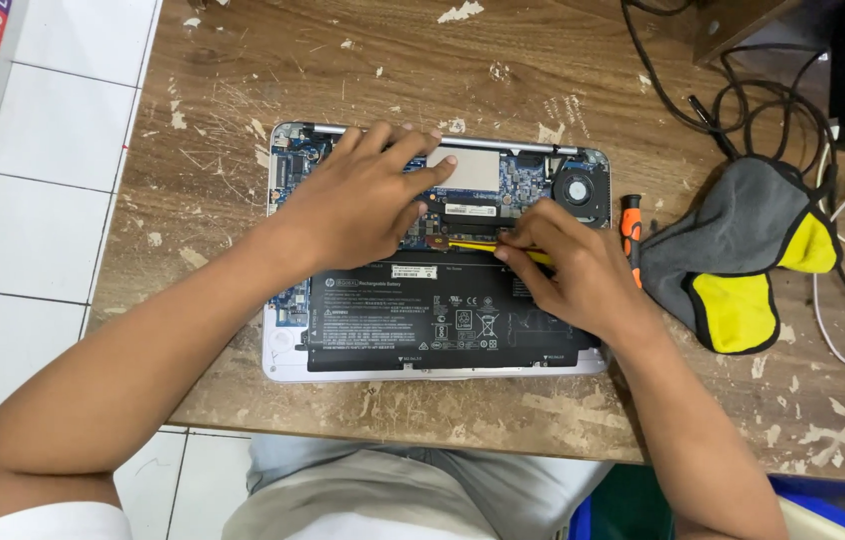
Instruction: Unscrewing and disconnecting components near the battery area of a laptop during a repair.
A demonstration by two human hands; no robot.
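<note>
Carefully now, because your right hand [568,275] pinches a thin yellow tool [473,243] between closed fingertips, and its tip lies on the open laptop [288,345], at the seam between the circuit board [503,185] and the black battery [423,315], near the middle of the machine. I judge that a slip toward 9 o'clock could scratch the board or pull a small connector, since the tool lies almost flat and your grip is far back on it. Your left hand [363,200] rests with spread fingers over the board at 10 o'clock from the tool, holding nothing; if it presses too hard, small parts under it may suffer. If the tip digs into the battery at 6 o'clock, the cell could be damaged. The fan [576,188] sits at 2 o'clock. At 3 o'clock an orange screwdriver [631,232] lies just beside your right hand, then a grey and yellow cloth [743,265] and cables [773,110] on the worn wooden table [223,110]; your elbow could knock these.
</note>
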